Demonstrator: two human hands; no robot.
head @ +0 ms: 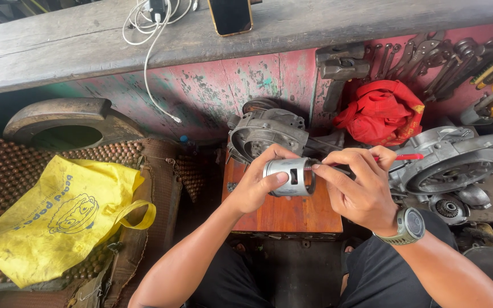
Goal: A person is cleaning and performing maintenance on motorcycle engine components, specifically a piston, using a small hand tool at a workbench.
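The left hand (253, 185) wraps its fingers around a short silver metal piston cylinder (290, 177), held above a small reddish wooden stool (283, 214). The right hand (360, 185) pinches a red-handled thin tool (366, 161), its tip at the cylinder's open end. A grey metal engine casing (266, 134) lies just behind.

Left hand (255, 185): bare, no ring or glove; forearm uncovered, no sleeve in view. Right hand (360, 185): bare; wrist carries round-faced watch (411, 224), olive-green case and strap, dark dial. Legs: black trousers (383, 279), plain fabric.
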